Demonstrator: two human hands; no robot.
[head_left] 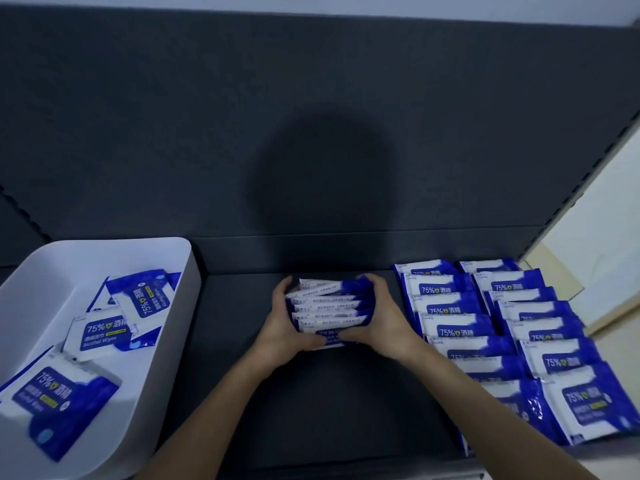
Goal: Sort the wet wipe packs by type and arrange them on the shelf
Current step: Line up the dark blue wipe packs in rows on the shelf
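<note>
A bundle of several blue-and-white alcohol wipe packs [330, 308] stands on edge in the middle of the dark shelf [311, 403]. My left hand [285, 327] grips the bundle's left end, fingers curled behind it. My right hand [375, 315] grips the right end, thumb across the front pack. Two rows of the same packs [512, 327] lie overlapping on the shelf to the right. At the left, a white bin [173, 341] holds three loose packs [104, 332] of the same print.
The shelf's dark back panel [311, 133] rises behind the bundle, with a low step along its base. A pale wall and floor [609, 237] show past the shelf's right upright. Bare shelf lies between the bin and the bundle.
</note>
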